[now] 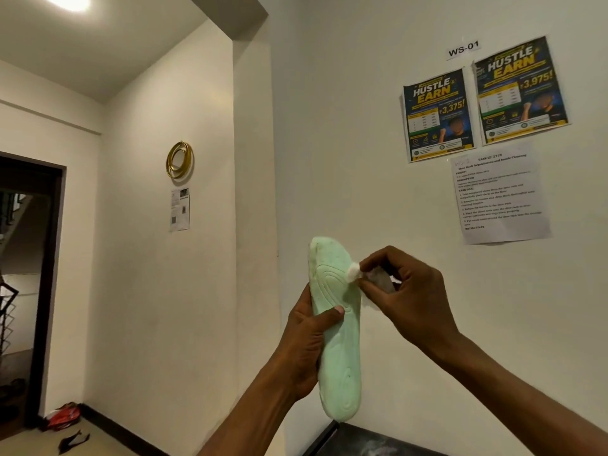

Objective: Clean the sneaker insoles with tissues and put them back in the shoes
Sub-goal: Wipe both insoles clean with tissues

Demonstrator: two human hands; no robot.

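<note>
We hold pale green insole (339, 363) upright before white wall. Our left hand (304, 347) grips its middle, thumb across face. Our right hand (409, 301) pinches white tissue wad (354, 275) against its upper edge. Behind: label "WS-01" (463, 49), "HUSTLE EARN" posters (437, 115), task sheet (500, 195). Gold ring ornament (179, 159) at left, near dark doorway (29, 284).

Light: warm, fairly dim, from the ceiling lamp (65, 0), glaring top left
Doorway (23, 284): dark
Edges: wide-angle bending
Focus: slightly soft

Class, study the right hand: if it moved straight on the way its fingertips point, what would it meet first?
Probably the green insole: the right hand pinches a tissue that seems to touch its edge.
</note>
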